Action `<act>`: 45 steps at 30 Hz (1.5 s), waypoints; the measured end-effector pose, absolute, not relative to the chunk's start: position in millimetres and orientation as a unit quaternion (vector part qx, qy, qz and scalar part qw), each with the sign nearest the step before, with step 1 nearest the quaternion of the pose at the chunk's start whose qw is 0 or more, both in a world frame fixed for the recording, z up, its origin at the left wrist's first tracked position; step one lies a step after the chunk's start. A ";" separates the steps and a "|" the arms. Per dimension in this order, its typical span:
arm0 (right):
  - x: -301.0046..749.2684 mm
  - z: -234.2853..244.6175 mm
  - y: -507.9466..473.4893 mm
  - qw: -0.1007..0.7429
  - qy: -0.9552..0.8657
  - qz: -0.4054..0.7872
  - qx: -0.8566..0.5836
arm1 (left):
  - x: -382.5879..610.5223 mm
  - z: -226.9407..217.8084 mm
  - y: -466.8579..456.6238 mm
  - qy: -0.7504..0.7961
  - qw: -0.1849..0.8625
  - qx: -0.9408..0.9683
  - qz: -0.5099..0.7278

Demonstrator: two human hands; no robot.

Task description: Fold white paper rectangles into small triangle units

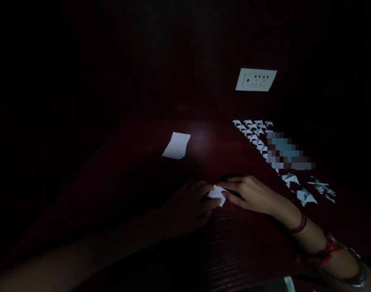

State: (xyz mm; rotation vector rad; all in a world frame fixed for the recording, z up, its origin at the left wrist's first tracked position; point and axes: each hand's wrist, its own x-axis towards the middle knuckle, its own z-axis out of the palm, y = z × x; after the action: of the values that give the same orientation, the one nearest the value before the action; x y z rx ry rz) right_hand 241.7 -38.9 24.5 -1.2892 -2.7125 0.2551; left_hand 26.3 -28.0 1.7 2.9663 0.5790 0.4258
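Observation:
Near the front middle of the dark red table, a small folded piece of white paper point(217, 194) lies between my two hands. My left hand point(193, 207) pinches its left side, thumb at the near edge and fingers at the far edge; much of this hand is in shadow. From the right, my right hand point(249, 192) grips the paper with thumb and index finger. Beyond them is a stack of white paper sheets point(177, 146). Several folded white paper pieces point(255, 140) stand in rows to the right, with larger ones point(305, 196) closer to me.
A blurred-out blue object point(285, 148) lies beside the rows of folded paper. Thin white paper scraps point(322, 187) are at the far right. A white wall socket point(256, 80) is on the dark wall behind the table point(136, 154). The surroundings are very dark.

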 end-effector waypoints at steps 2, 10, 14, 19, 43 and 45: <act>241.2 24.9 -39.6 0.059 -0.899 0.080 -0.426 | 26.7 2.0 -28.1 0.193 0.048 0.970 0.143; 247.4 29.0 -44.9 0.078 -0.895 0.093 -0.430 | 27.0 1.4 -29.4 0.196 0.057 0.967 0.153; 252.7 28.5 -43.9 0.126 -0.884 0.098 -0.440 | 25.8 -0.6 -29.7 0.202 0.053 0.964 0.162; 253.1 22.2 -39.6 0.138 -0.886 0.095 -0.433 | 25.1 -0.7 -30.3 0.210 0.052 0.962 0.167; 250.3 21.2 -38.1 0.184 -0.864 0.154 -0.442 | 25.3 -2.3 -30.0 0.173 0.065 0.971 0.152; 249.9 21.6 -40.3 0.188 -0.863 0.154 -0.443 | 25.1 -2.4 -30.2 0.177 0.066 0.970 0.152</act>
State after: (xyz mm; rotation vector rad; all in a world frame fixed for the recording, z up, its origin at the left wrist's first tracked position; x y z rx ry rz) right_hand 249.9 -40.3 21.6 -1.2454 -2.4293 0.4336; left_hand 25.1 -30.2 -2.4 2.9271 0.5329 0.4577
